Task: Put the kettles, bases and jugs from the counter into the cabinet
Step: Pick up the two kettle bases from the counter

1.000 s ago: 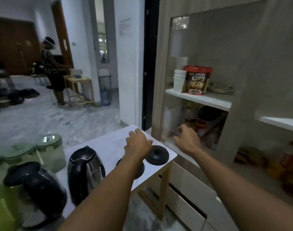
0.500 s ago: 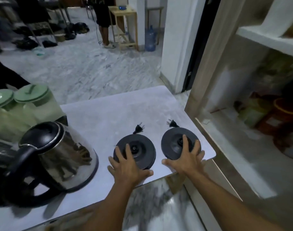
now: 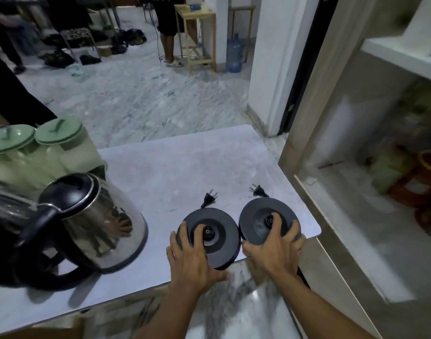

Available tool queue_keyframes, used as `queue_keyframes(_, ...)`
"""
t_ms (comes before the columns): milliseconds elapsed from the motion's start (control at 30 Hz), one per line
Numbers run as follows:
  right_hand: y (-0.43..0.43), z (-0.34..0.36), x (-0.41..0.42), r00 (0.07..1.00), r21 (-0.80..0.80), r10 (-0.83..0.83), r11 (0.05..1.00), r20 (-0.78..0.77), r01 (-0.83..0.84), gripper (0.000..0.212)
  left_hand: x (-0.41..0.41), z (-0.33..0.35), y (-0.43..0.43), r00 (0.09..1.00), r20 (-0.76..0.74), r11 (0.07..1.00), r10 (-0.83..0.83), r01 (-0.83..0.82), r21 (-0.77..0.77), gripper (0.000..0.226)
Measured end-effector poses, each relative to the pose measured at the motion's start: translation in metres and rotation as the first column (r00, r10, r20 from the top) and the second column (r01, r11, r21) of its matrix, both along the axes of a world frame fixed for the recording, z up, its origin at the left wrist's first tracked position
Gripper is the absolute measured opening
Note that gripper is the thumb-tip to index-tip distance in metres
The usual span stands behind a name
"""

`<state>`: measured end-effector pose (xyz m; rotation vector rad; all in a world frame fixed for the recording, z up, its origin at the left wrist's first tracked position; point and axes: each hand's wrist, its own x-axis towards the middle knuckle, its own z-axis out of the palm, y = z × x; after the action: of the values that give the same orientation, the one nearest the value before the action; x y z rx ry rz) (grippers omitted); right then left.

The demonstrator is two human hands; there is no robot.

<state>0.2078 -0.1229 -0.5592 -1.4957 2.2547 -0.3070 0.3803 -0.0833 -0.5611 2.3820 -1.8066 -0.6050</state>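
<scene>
Two round black kettle bases lie side by side at the front right of the white counter (image 3: 175, 172). My left hand (image 3: 192, 260) grips the left base (image 3: 216, 231) at its near edge, which juts over the counter's front. My right hand (image 3: 275, 250) grips the right base (image 3: 261, 216), fingers over its top. Each base has a black plug lying behind it. A steel kettle (image 3: 97, 221) with a black lid and handle stands to the left. Two jugs with green lids (image 3: 57, 143) stand at the far left. The open cabinet (image 3: 356, 216) is on the right.
The cabinet's lower shelf holds an orange tub (image 3: 429, 167) and blurred packets at its back; a white shelf (image 3: 400, 57) runs above. Beyond the counter lie marble floor, a person's legs (image 3: 169, 40), a wooden stand and a blue water bottle (image 3: 234, 55).
My view dropped from the cabinet to the counter. Both hands came down on the two bases, closed on them and drew them toward the counter's front edge.
</scene>
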Motion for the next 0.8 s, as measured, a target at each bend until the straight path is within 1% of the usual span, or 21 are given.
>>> queue_keyframes(100,0.005,0.003,-0.001,1.0,-0.01,0.004,1.0,-0.008,-0.004,0.109,-0.002,0.001,0.005,1.0,0.014,0.999,-0.006,0.007,-0.045,0.122)
queue_keyframes(233,0.013,0.007,0.0,1.0,-0.041,-0.019,0.999,-0.014,0.018,0.106,-0.003,0.006,0.008,0.998,0.048,0.997,-0.039,0.042,-0.068,0.117)
queue_keyframes(333,0.017,0.02,0.001,0.998,-0.073,-0.057,0.996,-0.008,0.056,0.103,0.0,0.02,0.006,0.998,0.037,0.993,-0.048,0.052,-0.104,0.114)
queue_keyframes(433,0.023,0.051,0.002,0.991,-0.139,-0.135,0.982,-0.018,0.131,0.101,0.008,0.051,-0.002,0.991,0.06,0.975,-0.116,0.125,-0.183,0.112)
queue_keyframes(533,0.033,0.101,0.003,0.976,-0.22,-0.217,0.954,-0.033,0.204,0.101,0.015,0.1,-0.014,0.977,0.062,0.944,-0.206,0.215,-0.25,0.114)
queue_keyframes(633,0.064,0.163,0.009,0.946,-0.331,-0.323,0.894,-0.013,0.301,0.101,0.02,0.157,-0.011,0.948,0.04,0.883,-0.315,0.309,-0.354,0.117)
queue_keyframes(700,0.098,0.202,0.015,0.915,-0.4,-0.404,0.837,0.009,0.373,0.103,0.022,0.193,0.001,0.911,0.047,0.811,-0.41,0.388,-0.437,0.118)
queue_keyframes(800,0.161,0.255,0.017,0.854,-0.466,-0.52,0.755,0.003,0.462,0.106,0.012,0.243,0.031,0.839,0.077,0.697,-0.539,0.495,-0.519,0.115)
